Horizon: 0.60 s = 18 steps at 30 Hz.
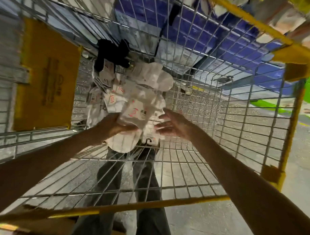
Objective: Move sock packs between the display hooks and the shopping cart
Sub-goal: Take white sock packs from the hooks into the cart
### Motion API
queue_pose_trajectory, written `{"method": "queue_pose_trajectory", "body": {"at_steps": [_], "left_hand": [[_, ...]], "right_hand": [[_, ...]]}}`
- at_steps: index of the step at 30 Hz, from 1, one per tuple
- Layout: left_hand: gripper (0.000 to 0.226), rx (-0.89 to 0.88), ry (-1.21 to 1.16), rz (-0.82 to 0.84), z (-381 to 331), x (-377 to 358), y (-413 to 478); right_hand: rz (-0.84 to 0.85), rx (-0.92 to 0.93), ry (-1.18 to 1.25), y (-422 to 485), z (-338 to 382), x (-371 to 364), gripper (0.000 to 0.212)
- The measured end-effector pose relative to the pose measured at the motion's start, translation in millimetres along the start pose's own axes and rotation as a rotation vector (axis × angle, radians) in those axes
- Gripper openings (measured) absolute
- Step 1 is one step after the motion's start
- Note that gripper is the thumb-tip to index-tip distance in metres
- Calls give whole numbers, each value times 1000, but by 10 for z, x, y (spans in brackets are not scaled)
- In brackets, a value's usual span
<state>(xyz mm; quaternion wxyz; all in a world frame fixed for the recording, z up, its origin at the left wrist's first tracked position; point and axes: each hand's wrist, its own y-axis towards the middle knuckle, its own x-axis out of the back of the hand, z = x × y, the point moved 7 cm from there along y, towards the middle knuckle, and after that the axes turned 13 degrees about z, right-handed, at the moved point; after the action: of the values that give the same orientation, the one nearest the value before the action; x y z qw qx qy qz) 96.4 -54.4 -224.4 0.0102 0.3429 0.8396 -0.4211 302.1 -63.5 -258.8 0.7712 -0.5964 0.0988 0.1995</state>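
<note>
I look straight down into a wire shopping cart [184,171] with yellow rims. Several white sock packs [133,99] with red marks on their labels lie heaped on its floor, and a black sock pack [110,54] sits at the heap's far end. My left hand [113,125] grips the near edge of a white sock pack [138,115] on top of the heap. My right hand [173,124] hovers at that pack's right side with its fingers spread, touching or nearly touching it. The picture is blurred by motion.
A yellow flap [46,75] covers the cart's left wall. Blue packaged goods [206,31] show beyond the far wall, something green [309,91] at the right. My dark trousers [127,186] and the grey floor show through the cart's mesh.
</note>
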Motion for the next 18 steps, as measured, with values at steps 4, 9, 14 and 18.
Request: {"method": "queue_pose_trajectory", "body": {"at_steps": [4, 9, 14, 18], "left_hand": [[59, 58, -143, -119, 278, 311, -106], [83, 96, -258, -154, 405, 400, -144], [63, 114, -286, -136, 422, 450, -120], [35, 148, -269, -192, 528, 558, -97]], "right_hand": [[-495, 4, -590, 202, -226, 192, 50], [-455, -269, -624, 548, -705, 164, 105], [-481, -318, -429, 646, -815, 118, 113], [-610, -265, -352, 683, -835, 143, 107]]}}
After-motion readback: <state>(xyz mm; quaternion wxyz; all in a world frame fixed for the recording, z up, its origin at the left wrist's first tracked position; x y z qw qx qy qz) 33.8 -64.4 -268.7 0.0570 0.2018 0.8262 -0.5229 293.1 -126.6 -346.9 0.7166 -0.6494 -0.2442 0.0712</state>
